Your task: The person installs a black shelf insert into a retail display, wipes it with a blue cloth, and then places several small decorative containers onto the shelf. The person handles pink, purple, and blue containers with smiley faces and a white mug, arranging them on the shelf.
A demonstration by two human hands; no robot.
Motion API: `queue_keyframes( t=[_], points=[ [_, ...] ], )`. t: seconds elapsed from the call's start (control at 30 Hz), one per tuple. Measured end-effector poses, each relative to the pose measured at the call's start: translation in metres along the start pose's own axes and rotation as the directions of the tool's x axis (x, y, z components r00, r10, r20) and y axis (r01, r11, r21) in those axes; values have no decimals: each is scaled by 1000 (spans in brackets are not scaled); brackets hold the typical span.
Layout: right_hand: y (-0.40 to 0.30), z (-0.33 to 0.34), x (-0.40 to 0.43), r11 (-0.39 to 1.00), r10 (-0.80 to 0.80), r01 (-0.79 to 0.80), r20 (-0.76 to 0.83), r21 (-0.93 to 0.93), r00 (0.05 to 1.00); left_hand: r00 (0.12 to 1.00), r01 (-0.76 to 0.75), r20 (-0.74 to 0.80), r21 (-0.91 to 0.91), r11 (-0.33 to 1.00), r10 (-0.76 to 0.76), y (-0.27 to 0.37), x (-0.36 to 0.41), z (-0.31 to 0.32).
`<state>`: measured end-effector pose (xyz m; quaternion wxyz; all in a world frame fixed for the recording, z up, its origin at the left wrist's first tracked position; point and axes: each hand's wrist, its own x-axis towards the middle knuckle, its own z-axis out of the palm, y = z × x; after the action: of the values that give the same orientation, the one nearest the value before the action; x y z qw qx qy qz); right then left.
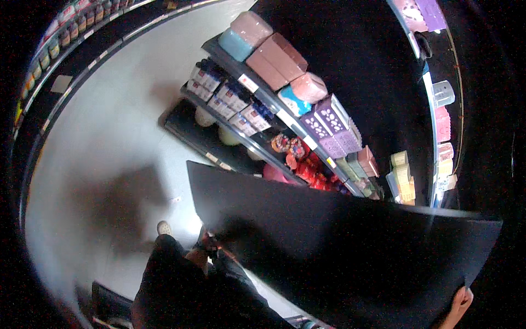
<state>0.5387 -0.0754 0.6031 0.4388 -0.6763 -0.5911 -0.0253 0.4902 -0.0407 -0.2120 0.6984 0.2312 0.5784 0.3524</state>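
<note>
A large flat black panel [287, 214] spans the lower right of the view, slanting across in front of my body. My right hand [461, 303] grips its near right corner, fingers curled over the edge. At the panel's left edge, close to my legs, my left hand [199, 256] is wrapped around the board; deep shadow hides most of its fingers. The panel's far edge covers the lower part of a stocked shelf unit.
Beyond the panel, shelves hold pink storage boxes [277, 59], purple perforated baskets [331, 125] and several blue-and-white packs [230, 98]. Bottles [82, 22] line a curved-looking shelf at upper left. Pale floor [94, 135] lies between. A dark crate-like object [113, 302] is at lower left.
</note>
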Motion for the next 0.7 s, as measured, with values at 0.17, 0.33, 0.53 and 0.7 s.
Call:
queue_keyframes(
  t=[0.17, 0.33, 0.53, 0.7],
  points=[
    [60, -1, 15, 996, -31, 44, -158, 80, 987, 999, -31, -35, -62, 998, 29, 16, 13, -32],
    [146, -6, 28, 988, 5, 33, -241, 154, 970, 985, -145, -124, -245, 958, 118, 4, -12, -111],
    [245, -20, 28, 976, 118, -28, -419, 216, 900, 855, -482, -148, -583, 654, 498, 63, -37, -204],
    [342, -12, 21, 956, 259, -121, -574, 267, 777, 913, -269, -159, -926, 263, 375, 149, -76, -263]
  ],
)
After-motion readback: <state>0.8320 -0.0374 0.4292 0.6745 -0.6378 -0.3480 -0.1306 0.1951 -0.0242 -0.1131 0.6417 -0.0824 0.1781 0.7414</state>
